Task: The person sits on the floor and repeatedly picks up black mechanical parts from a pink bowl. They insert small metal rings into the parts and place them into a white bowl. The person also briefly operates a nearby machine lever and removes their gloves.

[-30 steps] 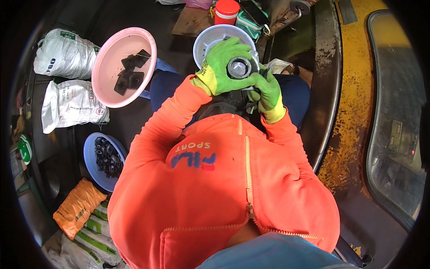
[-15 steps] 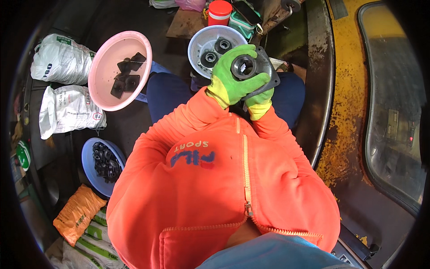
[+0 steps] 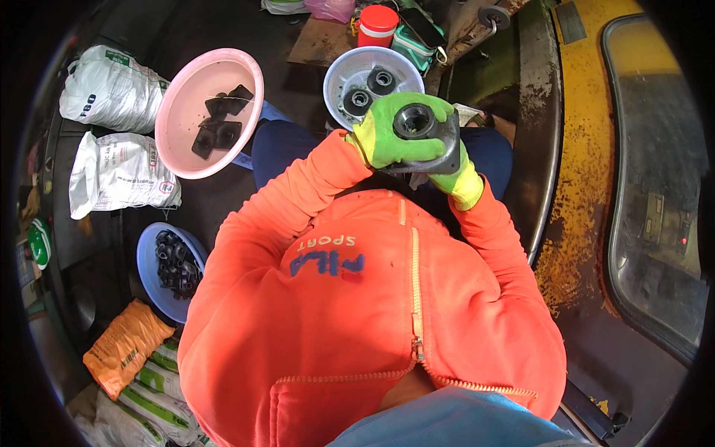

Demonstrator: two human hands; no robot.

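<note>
Between my two gloved hands is a black square flanged part with a round raised collar around a central hole. My left hand, in a green and yellow glove, wraps its fingers around the collar and across the plate. My right hand, gloved alike, grips the same part from below and the right; most of its fingers are hidden behind the plate. Just beyond my hands a pale blue basin holds two similar black parts with round collars.
To the left, a pink basin contains several black square pieces. A blue basin of small black parts lies nearer. White sacks and an orange bag line the left. A red container stands far off; rusty yellow machinery rises at right.
The flanged part has turned in my hands: its plate sat diagonally before, and now one straight edge faces me. My hands have shifted slightly right and closer. The whole view has moved a little.
</note>
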